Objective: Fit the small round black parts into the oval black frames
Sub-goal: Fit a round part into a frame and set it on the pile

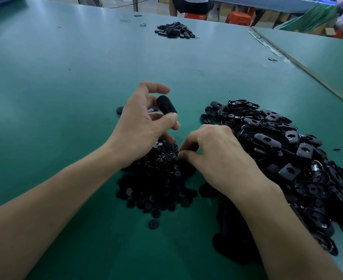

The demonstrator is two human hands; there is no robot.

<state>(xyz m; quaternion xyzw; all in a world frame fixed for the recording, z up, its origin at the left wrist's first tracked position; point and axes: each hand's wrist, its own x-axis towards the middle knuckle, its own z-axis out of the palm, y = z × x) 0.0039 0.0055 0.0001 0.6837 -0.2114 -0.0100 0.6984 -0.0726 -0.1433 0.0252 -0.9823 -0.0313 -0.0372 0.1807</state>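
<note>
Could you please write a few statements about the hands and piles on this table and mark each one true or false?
1. The left hand holds an oval frame. True.
2. The right hand holds a frame too. False: its fingertips are down at the round-parts pile, with no frame in it.
3. The frame pile lies left of the round-parts pile. False: it lies to its right.
4. A smaller pile of black parts lies far across the table. True.
</note>
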